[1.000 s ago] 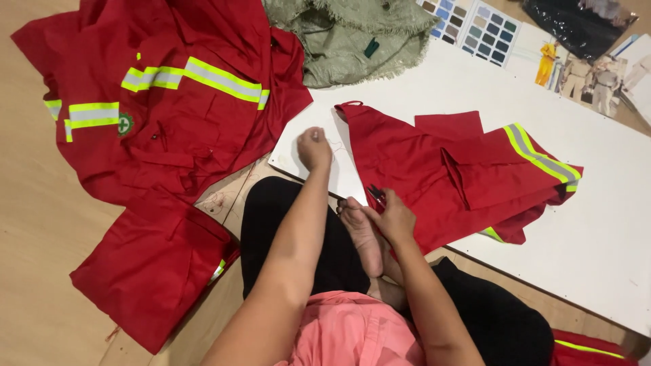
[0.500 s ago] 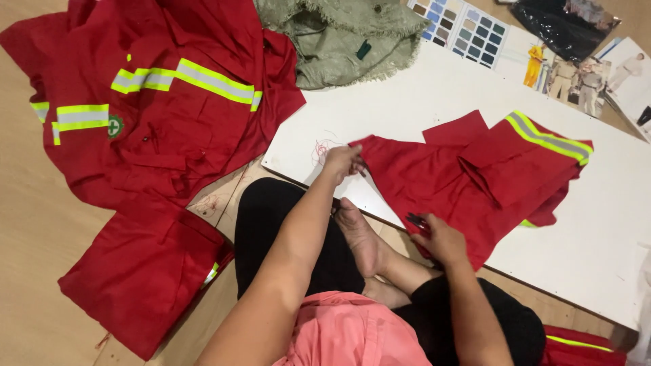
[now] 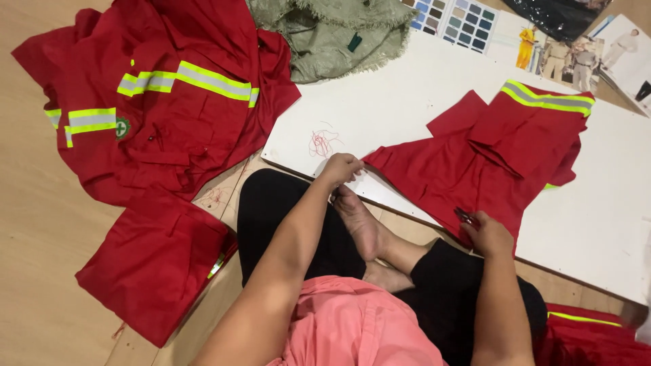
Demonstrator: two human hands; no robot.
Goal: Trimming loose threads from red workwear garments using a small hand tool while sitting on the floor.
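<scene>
My left hand (image 3: 341, 169) is pinching the corner of the red fabric piece (image 3: 475, 163), the one with the reflective stripe, spread on the white board (image 3: 393, 102) right of centre. My right hand (image 3: 487, 234) is curled around small snips (image 3: 466, 217) at the piece's lower edge. There's a tangle of red thread (image 3: 320, 142) just above my left hand, and a big red work jacket (image 3: 163, 108) fills the upper left.

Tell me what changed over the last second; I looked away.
The hands parted: the left hand moved to the left corner of the red fabric piece with reflective stripe, the right hand slid right along its near edge, gripping a small tool. The red jacket stayed put.
</scene>
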